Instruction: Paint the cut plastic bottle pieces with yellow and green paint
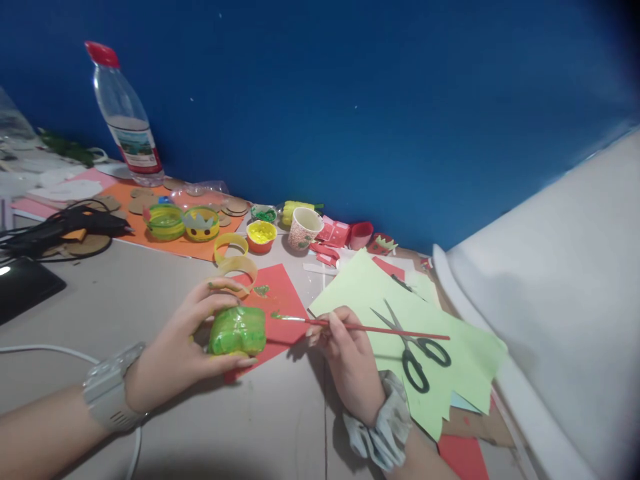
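My left hand (187,333) is wrapped round a green-painted, clear-looking plastic piece, perhaps a bottle bottom (239,331), gripping it between thumb and fingers. In my right hand (347,353) is a thin red paintbrush (370,328), pinched near its metal collar. Green paint coats the bristles, which point left toward the green piece, a short gap apart from it. Beneath them lies a red paper sheet (283,293) with a green paint smear (263,291). Yellow rings (231,248) stand just beyond my left fingers. A cup of yellow paint (261,236) and a cup of green paint (263,213) are farther back.
Black-handled scissors (411,347) lie on light green paper (467,347) at the right. Behind stand a patterned paper cup (304,229) and decorated green and yellow rings (201,225). A water bottle (127,123), a glue gun (75,223) and a white cable (50,348) are at left.
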`<state>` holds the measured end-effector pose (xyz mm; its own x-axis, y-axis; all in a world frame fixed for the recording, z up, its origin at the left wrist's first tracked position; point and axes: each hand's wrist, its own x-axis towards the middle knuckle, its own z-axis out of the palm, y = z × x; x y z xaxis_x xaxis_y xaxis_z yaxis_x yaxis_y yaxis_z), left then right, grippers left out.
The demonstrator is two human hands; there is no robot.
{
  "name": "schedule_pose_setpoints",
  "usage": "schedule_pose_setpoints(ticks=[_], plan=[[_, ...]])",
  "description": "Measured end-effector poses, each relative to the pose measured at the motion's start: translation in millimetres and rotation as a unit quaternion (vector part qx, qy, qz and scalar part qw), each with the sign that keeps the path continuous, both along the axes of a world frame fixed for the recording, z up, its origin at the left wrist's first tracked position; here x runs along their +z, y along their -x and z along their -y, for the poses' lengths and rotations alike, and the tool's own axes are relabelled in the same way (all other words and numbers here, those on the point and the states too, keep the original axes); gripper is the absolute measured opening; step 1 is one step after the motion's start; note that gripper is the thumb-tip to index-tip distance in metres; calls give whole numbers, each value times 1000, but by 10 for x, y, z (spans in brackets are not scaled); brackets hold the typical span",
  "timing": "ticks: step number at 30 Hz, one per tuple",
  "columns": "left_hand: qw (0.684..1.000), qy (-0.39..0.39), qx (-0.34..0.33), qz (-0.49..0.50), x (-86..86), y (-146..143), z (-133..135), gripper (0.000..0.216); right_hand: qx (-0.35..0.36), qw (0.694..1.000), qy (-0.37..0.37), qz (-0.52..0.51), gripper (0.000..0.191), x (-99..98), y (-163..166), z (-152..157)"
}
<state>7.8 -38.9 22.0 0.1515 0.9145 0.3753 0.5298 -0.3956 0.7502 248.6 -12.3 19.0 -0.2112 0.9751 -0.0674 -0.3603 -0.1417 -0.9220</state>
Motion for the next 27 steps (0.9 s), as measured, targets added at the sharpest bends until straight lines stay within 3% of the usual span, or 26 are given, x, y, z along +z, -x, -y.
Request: schedule_pose_setpoints(ticks=[6,9,13,21,27], plan=[[1000,13,4,11,-7,0,-3,44,78,993,-11,84,28,-59,8,15],[1000,11,-1,22,-21,6,4,45,41,993,-26,108,26,-48,16,30],[1000,6,-22,20,-37,-5,1,43,-50,997,-56,24,22,-42,10,99],[985,138,-101,-31,-16,-50,-39,44,6,993,-103,61,20,-93,12,157],[983,137,-118,-33,-3,-51,-25,51,24,983,-133,122,21,-24,16,189]])
